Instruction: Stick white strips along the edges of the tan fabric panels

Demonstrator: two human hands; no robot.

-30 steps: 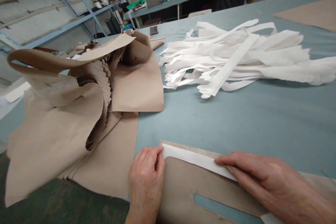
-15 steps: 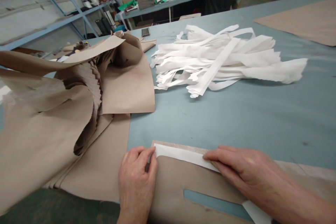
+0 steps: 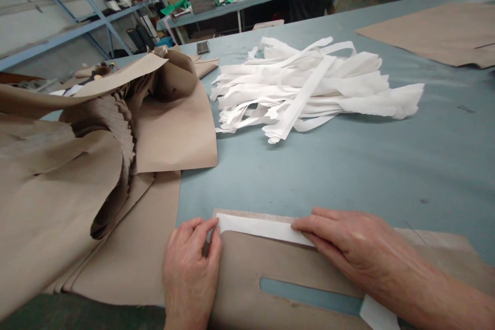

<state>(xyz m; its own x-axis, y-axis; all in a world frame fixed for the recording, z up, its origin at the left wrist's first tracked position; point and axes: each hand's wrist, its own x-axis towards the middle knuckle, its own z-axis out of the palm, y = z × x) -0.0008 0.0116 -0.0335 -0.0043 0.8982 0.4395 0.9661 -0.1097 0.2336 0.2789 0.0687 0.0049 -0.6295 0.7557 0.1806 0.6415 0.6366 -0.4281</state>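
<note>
A tan leather-like piece (image 3: 251, 268) with a long slot cut in it lies at the near edge of the blue-grey table (image 3: 348, 175). A white strip (image 3: 259, 228) runs along its top edge. My left hand (image 3: 189, 273) pinches the strip's left end at the piece's corner. My right hand (image 3: 348, 247) lies flat on the strip further right, fingers stretched out and pressing it down. The strip's other end (image 3: 377, 314) shows below my right wrist.
A heap of tan cut pieces (image 3: 96, 129) fills the left of the table. A pile of white strips (image 3: 309, 87) lies beyond the middle. Another tan sheet (image 3: 433, 31) is at the far right. A dark phone-like object (image 3: 203, 47), shelving and another table stand behind.
The view has drifted so everything sits further left and lower. Both hands stay on the white strip, in nearly the same place on the tan piece.
</note>
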